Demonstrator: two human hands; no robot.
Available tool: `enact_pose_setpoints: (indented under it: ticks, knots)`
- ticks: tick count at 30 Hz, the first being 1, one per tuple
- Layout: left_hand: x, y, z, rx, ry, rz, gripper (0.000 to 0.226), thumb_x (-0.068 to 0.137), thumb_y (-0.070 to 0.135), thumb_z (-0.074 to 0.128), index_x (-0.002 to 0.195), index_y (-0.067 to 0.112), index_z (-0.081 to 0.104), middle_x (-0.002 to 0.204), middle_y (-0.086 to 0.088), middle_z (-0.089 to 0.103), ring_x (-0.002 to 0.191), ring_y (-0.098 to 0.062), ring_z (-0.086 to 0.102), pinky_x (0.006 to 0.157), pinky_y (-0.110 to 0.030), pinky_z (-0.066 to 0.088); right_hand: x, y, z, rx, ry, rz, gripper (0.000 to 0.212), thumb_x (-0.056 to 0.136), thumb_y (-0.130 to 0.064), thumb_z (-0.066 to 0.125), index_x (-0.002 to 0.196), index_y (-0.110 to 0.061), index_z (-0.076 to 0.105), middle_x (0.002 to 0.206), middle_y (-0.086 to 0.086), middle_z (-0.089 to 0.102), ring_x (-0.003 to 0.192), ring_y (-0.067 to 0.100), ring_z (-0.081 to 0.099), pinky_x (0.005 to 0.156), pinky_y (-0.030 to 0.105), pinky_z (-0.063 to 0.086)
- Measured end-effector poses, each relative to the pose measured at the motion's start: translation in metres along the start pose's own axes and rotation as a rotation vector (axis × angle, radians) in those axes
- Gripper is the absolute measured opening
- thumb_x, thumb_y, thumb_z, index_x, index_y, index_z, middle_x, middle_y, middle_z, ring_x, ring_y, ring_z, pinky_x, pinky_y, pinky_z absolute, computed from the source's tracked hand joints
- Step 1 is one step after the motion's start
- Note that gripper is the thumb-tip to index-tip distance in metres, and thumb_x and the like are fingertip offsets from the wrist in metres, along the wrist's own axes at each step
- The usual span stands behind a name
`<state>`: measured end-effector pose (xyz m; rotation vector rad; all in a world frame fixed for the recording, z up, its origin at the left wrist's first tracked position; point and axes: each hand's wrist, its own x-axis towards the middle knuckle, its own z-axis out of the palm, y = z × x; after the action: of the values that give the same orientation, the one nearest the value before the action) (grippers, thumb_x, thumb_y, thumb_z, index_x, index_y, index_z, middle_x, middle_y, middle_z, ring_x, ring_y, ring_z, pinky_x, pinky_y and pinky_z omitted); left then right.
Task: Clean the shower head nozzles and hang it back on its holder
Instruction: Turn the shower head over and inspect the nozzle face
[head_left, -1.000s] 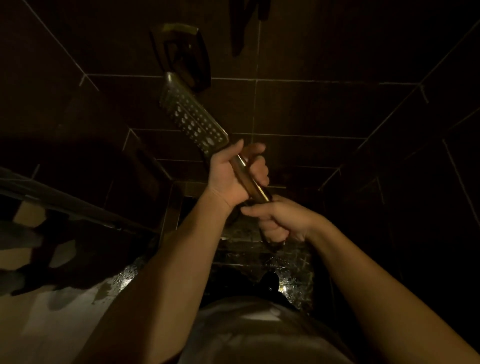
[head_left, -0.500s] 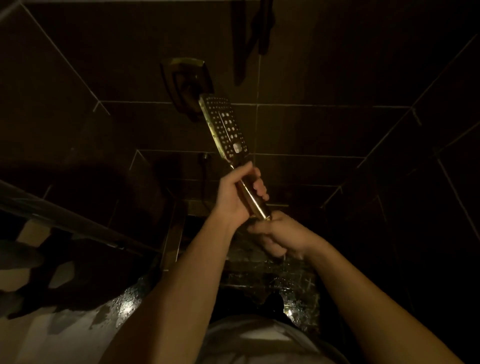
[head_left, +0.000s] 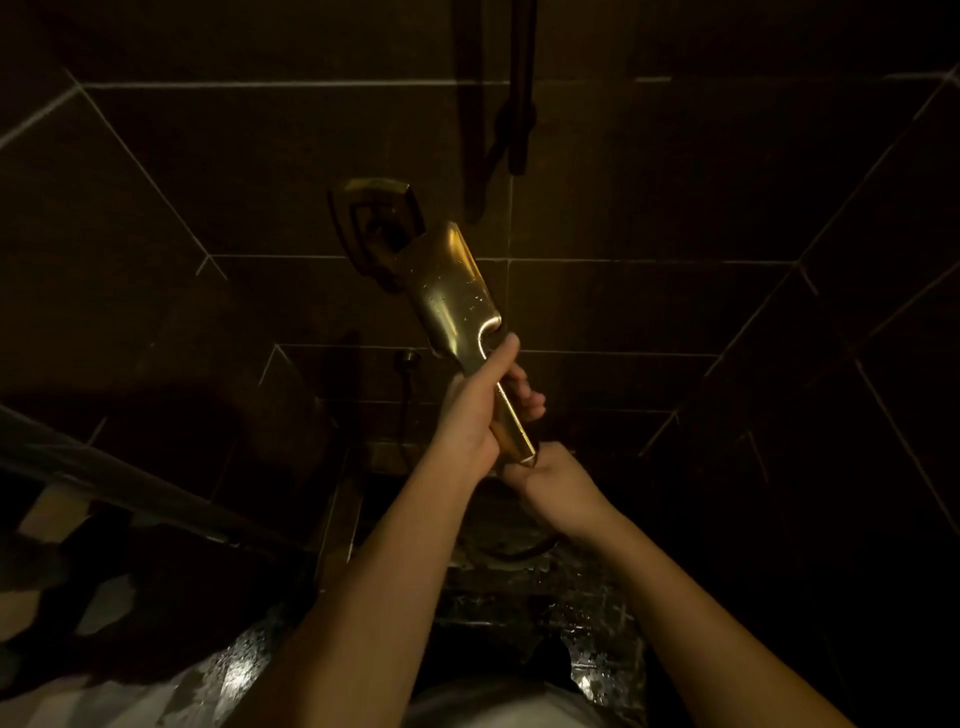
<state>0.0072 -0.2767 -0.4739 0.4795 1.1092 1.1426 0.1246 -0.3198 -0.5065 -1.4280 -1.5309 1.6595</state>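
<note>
The gold-coloured hand shower head (head_left: 451, 288) is held up in front of the dark tiled wall (head_left: 649, 171), its smooth, water-beaded back toward the camera and its nozzle face turned away, out of sight. Its upper end lies against or just in front of the wall holder (head_left: 371, 205); whether it is seated in the bracket cannot be told.

The left hand (head_left: 475, 415) grasps the handle (head_left: 511, 421), fingers wrapped round it, thumb laid straight up along the neck. The right hand (head_left: 550, 475) sits directly below at the handle's base, fingers curled where the hose (head_left: 524, 552) joins; what exactly it grips is hidden in shadow. The hose loops down beneath the right wrist.

No container is in view. No brand mark, label or writing is legible on the shower head or the fittings.

A hose outlet (head_left: 408, 358) is fixed to the wall low left of the handle. The wet floor (head_left: 244, 670) glints below. A dark fitting (head_left: 511, 83) hangs down the wall at the top.
</note>
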Motion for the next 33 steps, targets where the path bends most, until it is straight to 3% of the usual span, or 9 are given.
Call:
enact_pose_setpoints:
  ticks: [4,7,13,16,22,25,27,31,33]
  knots:
    - [-0.003,0.016,-0.008,-0.205,-0.358,-0.076,0.039,0.085,0.045,0.059,0.076,0.010,0.075,0.052,-0.005,0.057,0.045,-0.018,0.058,0.052,-0.027,0.053,-0.006,-0.009,-0.005,0.332,-0.286,0.135,0.028,0.089,-0.013,0.062,0.063,-0.020,0.052,0.047,0.001,0.038,0.035,0.013,0.028,0.041,0.027,0.013]
    - [0.005,0.021,-0.004,-0.310,-0.528,-0.107,0.048,0.094,0.038,0.053,0.053,0.015,0.054,0.036,0.005,0.040,0.030,-0.009,0.030,0.036,-0.018,0.030,-0.008,-0.016,-0.004,0.369,-0.326,0.149,0.019,0.087,-0.014,0.062,0.071,-0.014,0.052,0.050,0.001,0.037,0.038,0.012,0.028,0.043,0.030,0.013]
    - [0.000,0.025,0.025,-0.178,0.019,-0.006,0.049,0.098,0.028,0.057,0.052,0.022,0.041,0.045,0.006,0.031,0.037,-0.010,0.024,0.037,-0.024,0.021,0.001,-0.019,0.003,-0.162,0.227,-0.027,0.018,0.091,-0.009,0.055,0.076,-0.002,0.061,0.064,0.007,0.061,0.053,0.023,0.056,0.053,0.036,0.045]
    - [0.000,0.023,0.029,-0.195,0.102,0.008,0.047,0.098,0.030,0.060,0.055,0.024,0.044,0.050,0.006,0.033,0.041,-0.010,0.027,0.041,-0.023,0.024,0.001,-0.022,0.000,-0.206,0.241,-0.020,0.013,0.093,-0.012,0.057,0.083,-0.007,0.066,0.071,0.007,0.068,0.060,0.025,0.064,0.054,0.033,0.050]
    - [0.006,0.030,0.009,-0.334,-0.426,0.038,0.028,0.083,0.030,0.072,0.063,0.016,0.059,0.044,0.007,0.045,0.037,-0.006,0.041,0.041,-0.020,0.035,-0.008,-0.038,-0.020,0.230,-0.209,0.053,0.019,0.090,-0.009,0.056,0.071,-0.012,0.052,0.053,0.006,0.035,0.039,0.015,0.029,0.044,0.032,0.015]
    - [0.008,0.035,0.005,-0.384,-0.639,-0.004,0.042,0.088,0.036,0.072,0.053,0.016,0.058,0.039,0.007,0.046,0.032,-0.006,0.044,0.038,-0.020,0.035,-0.013,-0.043,-0.022,0.361,-0.378,0.145,0.029,0.093,-0.012,0.056,0.066,-0.021,0.051,0.051,-0.001,0.034,0.038,0.009,0.027,0.043,0.028,0.012]
    - [0.007,0.040,0.012,-0.313,-0.527,-0.025,0.052,0.090,0.039,0.069,0.047,0.019,0.048,0.037,0.008,0.037,0.030,-0.006,0.035,0.036,-0.021,0.026,-0.011,-0.045,-0.020,0.335,-0.288,0.154,0.026,0.092,-0.010,0.055,0.068,-0.019,0.051,0.052,-0.001,0.036,0.039,0.010,0.029,0.043,0.028,0.015]
    - [0.005,0.034,0.032,-0.160,0.013,0.017,0.051,0.090,0.034,0.074,0.053,0.022,0.042,0.048,0.006,0.032,0.039,-0.009,0.028,0.041,-0.024,0.027,-0.002,-0.038,-0.009,-0.123,0.173,0.055,0.013,0.090,-0.010,0.056,0.080,-0.003,0.062,0.061,0.004,0.054,0.051,0.017,0.049,0.050,0.033,0.038]
    - [0.005,0.031,0.034,-0.170,0.045,0.015,0.043,0.090,0.032,0.075,0.058,0.021,0.048,0.050,0.006,0.036,0.041,-0.009,0.031,0.042,-0.024,0.032,-0.002,-0.035,-0.010,-0.154,0.201,0.049,0.013,0.090,-0.011,0.057,0.088,-0.002,0.065,0.064,0.004,0.057,0.052,0.015,0.052,0.051,0.032,0.041]
